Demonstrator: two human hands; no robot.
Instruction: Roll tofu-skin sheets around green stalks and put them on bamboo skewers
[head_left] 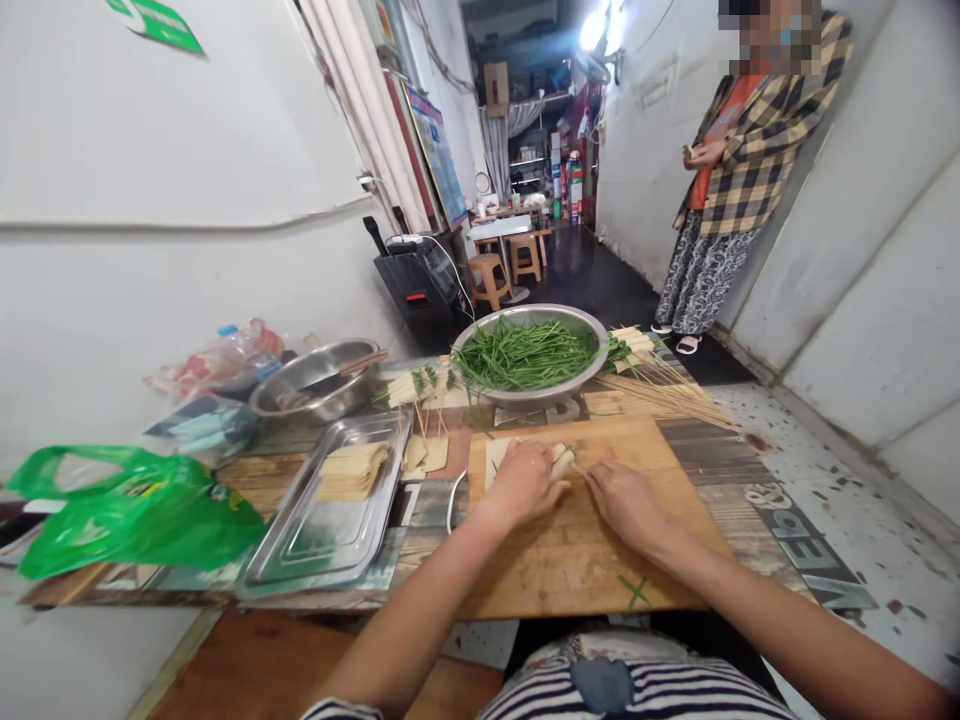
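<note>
On the wooden cutting board (592,570), my left hand (525,480) presses down on pale tofu-skin rolls (562,460) with green ends, its fingers closed round them. A flat tofu sheet (495,455) lies partly under that hand. My right hand (622,500) is just to the right, thumb and fingers pinched on a thin skewer (580,468) pointing at the rolls; most of the skewer is hidden. Behind the board stands a steel bowl (532,398) heaped with green chives (525,355).
Left of the board, a metal tray (300,560) bears stacked tofu sheets (352,470). Beyond are a second steel bowl (322,405), a green plastic bag (142,510) and finished skewers (420,385). Bare skewers (675,395) lie at right. A person (742,150) stands by the right wall.
</note>
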